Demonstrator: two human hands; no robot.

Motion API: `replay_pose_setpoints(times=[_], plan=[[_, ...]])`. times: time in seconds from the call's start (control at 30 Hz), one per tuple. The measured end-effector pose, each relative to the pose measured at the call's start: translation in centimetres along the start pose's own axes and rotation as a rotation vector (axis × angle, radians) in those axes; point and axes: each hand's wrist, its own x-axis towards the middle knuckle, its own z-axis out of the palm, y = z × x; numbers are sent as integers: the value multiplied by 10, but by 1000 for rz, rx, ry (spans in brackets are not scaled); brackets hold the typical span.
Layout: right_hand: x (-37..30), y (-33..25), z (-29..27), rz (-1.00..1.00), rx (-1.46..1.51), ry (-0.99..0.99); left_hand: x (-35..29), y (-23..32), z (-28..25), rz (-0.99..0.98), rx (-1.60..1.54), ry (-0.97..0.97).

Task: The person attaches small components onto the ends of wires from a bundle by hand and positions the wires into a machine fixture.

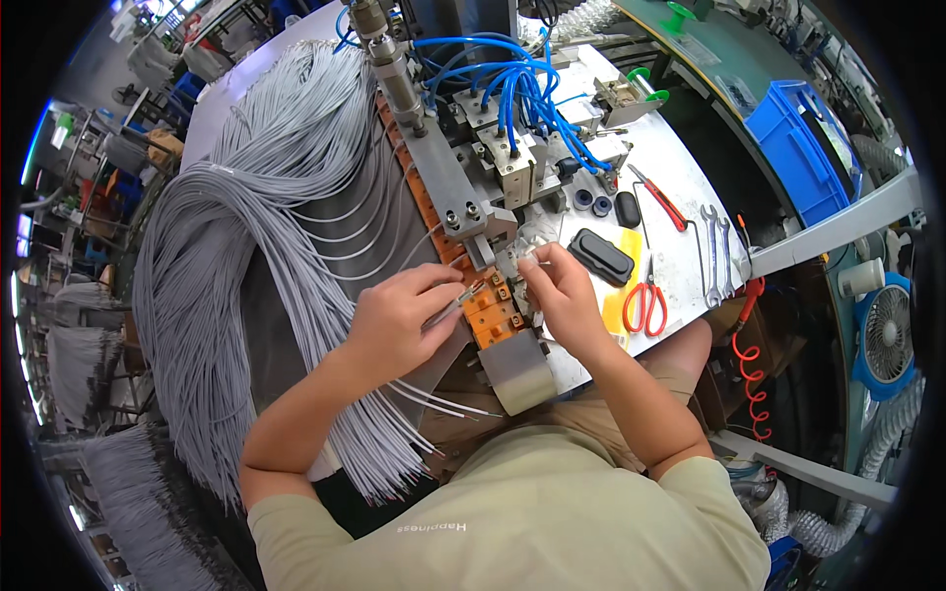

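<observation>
My left hand (pixel 396 320) is closed in a pinch around the end of a grey cable (pixel 455 301), whose bared wires point to the right. Just beyond those fingertips lies a row of orange blocks (pixel 490 317) with small metal parts on them. My right hand (pixel 566 297) has its thumb and fingers pressed together beside the machine's metal head (pixel 483 251). Small pale pieces show near its fingertips, but I cannot make out what it holds. To the left, a large bundle of grey cables (pixel 296 128) drapes across the table, and several single cables run to the orange strip.
Blue air hoses (pixel 512 74) feed the bench machine (pixel 434 177). Right of my hands lie red-handled scissors (pixel 645 307), a black case (pixel 601 258), a red utility knife (pixel 662 202) and wrenches (pixel 711 251). A blue crate (pixel 798 153) and a blue fan (pixel 884 335) stand farther right.
</observation>
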Motion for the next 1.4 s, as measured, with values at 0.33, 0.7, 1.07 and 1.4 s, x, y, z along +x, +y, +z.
replay_pose_setpoints(times=[0.33, 0.7, 1.07, 1.4], plan=[[38, 9, 4, -86, -187, 50, -2, -11, 2, -68, 514, 101], [12, 8, -14, 4, -45, 87, -11, 35, -37, 149, 291, -335], [-51, -24, 14, -524, -390, 43, -2, 10, -11, -592, -884, -231], [-37, -30, 21, -752, -615, -17, -4, 12, -3, -418, -624, -168]])
